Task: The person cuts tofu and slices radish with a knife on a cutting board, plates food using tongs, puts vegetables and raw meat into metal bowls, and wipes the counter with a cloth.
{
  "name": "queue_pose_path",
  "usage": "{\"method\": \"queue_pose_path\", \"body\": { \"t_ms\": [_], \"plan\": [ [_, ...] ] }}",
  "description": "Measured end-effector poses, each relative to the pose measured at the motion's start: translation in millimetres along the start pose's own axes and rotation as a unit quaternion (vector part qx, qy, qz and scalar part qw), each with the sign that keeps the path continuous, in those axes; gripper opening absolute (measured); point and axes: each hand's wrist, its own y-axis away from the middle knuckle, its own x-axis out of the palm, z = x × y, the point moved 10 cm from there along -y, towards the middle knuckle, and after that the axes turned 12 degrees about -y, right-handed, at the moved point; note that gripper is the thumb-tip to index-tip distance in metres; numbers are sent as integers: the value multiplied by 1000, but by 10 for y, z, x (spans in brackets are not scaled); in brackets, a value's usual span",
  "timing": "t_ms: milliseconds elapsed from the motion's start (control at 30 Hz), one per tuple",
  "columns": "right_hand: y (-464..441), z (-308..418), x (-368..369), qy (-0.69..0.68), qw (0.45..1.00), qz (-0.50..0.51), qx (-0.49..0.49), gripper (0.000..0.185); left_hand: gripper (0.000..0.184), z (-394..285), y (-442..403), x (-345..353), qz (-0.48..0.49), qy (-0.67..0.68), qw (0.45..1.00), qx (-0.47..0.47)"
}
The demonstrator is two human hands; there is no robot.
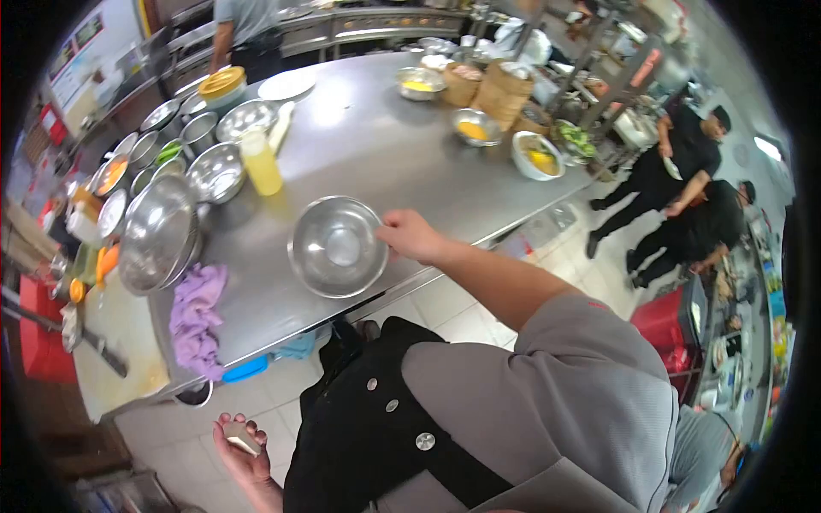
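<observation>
My right hand (pixel 415 237) pinches the rim of a shiny metal bowl (pixel 318 272) at the near edge of the steel table. Nothing shows inside the bowl apart from reflections. Low on the left, away from the table, my left hand (pixel 242 462) has its fingers curled around a small pale block (pixel 243 439); what it is made of, I cannot make out. A squeeze bottle of yellow liquid (pixel 261 164) stands beyond the bowl, and a crumpled purple cloth (pixel 197 316) lies to its left.
A large colander-like bowl (pixel 158 235) leans by several metal containers at the left. On the cutting board (pixel 141 342) rests a knife (pixel 107 352). Bowls with yellow food (pixel 540 158) line the far right. One person (pixel 248 34) stands across the table; others (pixel 688 158) are at right.
</observation>
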Motion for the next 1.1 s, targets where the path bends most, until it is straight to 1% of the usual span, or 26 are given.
{"method": "queue_pose_path", "body": {
  "t_ms": [33, 133, 233, 333, 433, 467, 500, 567, 600, 667, 733, 767, 800, 833, 867, 900, 933, 1033, 1067, 1100],
  "plan": [
    [167, -246, -315, -50, 996, -61, 36, 19, 25, 93, -77, 35, 20, 4, 1000, -19],
    [613, -556, -981, -218, 957, -161, 101, 22, 18, 231, -233, 394, 69, 25, 996, -52],
    [618, -770, -1493, -302, 924, -214, 98, 33, 16, 360, -327, 872, 87, -4, 994, -71],
    [414, -839, -1801, -344, 914, -195, 86, 43, 19, 538, -437, 1414, 117, -29, 989, -91],
    [301, -841, -2110, -325, 924, -175, 101, 48, 20, 788, -556, 2121, 148, -44, 983, -99],
    [302, -792, -2217, -245, 954, -129, 119, 50, 20, 891, -575, 2415, 162, -45, 980, -103],
    [344, -706, -2350, -168, 976, -87, 105, 50, 20, 1015, -598, 2688, 174, -44, 978, -108],
    [496, -545, -2704, -3, 997, -1, 78, 52, 23, 1264, -661, 3285, 205, -40, 972, -110],
    [567, -472, -2973, 8, 999, -2, 51, 50, 25, 1389, -665, 3600, 209, -34, 971, -114],
    [693, -365, -3700, -3, 999, -39, 33, 44, 28, 1652, -705, 4161, 224, -49, 966, -121],
    [701, -270, -4695, 52, 989, -141, 3, 34, 30, 1915, -821, 4671, 250, -88, 956, -123],
    [691, -247, -5250, 62, 976, -209, -17, 27, 32, 2008, -907, 4894, 255, -112, 953, -119],
    [685, -222, -5802, 85, 959, -269, -31, 21, 35, 2089, -994, 5096, 260, -135, 949, -116],
    [727, -66, -6278, 174, 927, -327, -65, 21, 38, 2172, -1060, 5282, 265, -156, 945, -112],
    [777, 123, -6662, 261, 882, -380, -101, 22, 38, 2240, -1131, 5437, 251, -178, 946, -103],
    [768, 167, -6962, 297, 863, -402, -72, 27, 39, 2291, -1198, 5582, 238, -201, 946, -93],
    [744, 198, -7199, 330, 843, -422, -44, 34, 39, 2322, -1270, 5706, 224, -225, 945, -82],
    [434, 166, -7502, 452, 810, -373, -19, 46, 46, 2383, -1493, 5981, 201, -340, 918, -31],
    [309, 69, -7577, 457, 816, -354, 8, 50, 50, 2395, -1554, 6067, 210, -377, 902, -4],
    [193, -26, -7597, 466, 826, -315, 42, 51, 49, 2420, -1617, 6130, 201, -420, 884, 27]
  ]
}}
